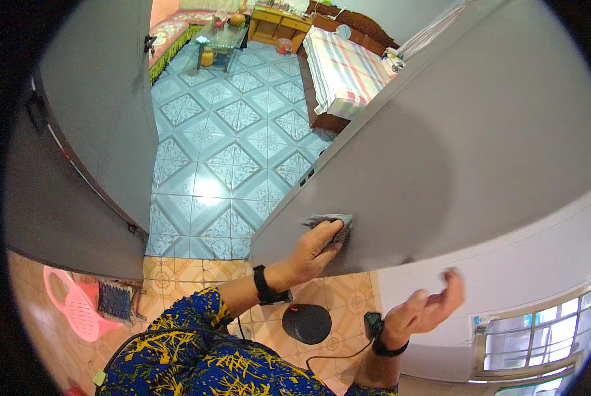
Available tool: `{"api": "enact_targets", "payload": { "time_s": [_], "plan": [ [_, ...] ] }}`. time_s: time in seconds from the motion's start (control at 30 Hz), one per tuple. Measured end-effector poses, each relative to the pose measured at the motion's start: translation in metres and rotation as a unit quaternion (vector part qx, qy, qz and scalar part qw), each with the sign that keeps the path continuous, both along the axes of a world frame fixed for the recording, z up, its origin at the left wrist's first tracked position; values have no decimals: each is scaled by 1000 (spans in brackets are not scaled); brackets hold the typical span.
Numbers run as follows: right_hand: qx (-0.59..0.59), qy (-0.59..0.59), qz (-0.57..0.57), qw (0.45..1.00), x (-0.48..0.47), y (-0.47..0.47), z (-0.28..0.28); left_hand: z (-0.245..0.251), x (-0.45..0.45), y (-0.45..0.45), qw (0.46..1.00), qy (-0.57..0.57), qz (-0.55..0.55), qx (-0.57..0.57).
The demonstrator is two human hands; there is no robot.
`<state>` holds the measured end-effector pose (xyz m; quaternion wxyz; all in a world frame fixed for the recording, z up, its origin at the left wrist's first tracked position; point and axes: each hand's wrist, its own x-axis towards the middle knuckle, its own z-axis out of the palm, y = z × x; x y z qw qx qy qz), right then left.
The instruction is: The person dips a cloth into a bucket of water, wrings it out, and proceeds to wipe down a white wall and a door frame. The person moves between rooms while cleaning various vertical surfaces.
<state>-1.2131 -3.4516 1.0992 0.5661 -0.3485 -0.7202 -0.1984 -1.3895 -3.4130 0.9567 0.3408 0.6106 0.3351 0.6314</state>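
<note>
My left hand (pixel 316 248) presses a crumpled grey cloth (pixel 344 219) against the lower part of a grey door panel (pixel 389 163), near its edge with the latch holes. The cloth is bunched under my fingers and partly hidden by them. Off to the right, my right hand (pixel 424 312) is raised in front of the white wall, holding nothing. Its fingers are apart, half bent and a little blurred. Both wrists wear black straps with small dark devices; a cable runs from the right one.
Another grey door leaf (pixel 112 123) stands at left. A dark round object (pixel 306 324) is on the orange tiles by my body, a pink plastic chair (pixel 85 312) at lower left. Beyond the doorway are a bed (pixel 347 69) and a glass table (pixel 221 37). A barred window (pixel 533 336) is at right.
</note>
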Motion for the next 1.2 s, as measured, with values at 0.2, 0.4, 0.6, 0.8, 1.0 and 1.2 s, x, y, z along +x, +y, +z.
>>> {"api": "enact_targets", "payload": {
  "time_s": [0.2,0.4,0.6,0.8,1.0,1.2],
  "plan": [
    [-440,135,248,853,-7,-58,-34,57,-17,-37,895,-218,-364,-140],
    [-463,221,156,844,5,-58,-37,37,-33,-47,916,-205,-142,-314],
    [-360,-52,222,904,-3,-39,-38,-3,-11,-76,726,-438,-379,-370],
    [-13,-23,55,998,33,0,44,-10,5,-36,940,-282,-128,-141],
    [188,-178,-2,966,20,76,102,31,79,-19,998,30,48,-3],
    [198,-156,40,967,23,96,100,122,74,30,967,50,110,224]
  ]
}}
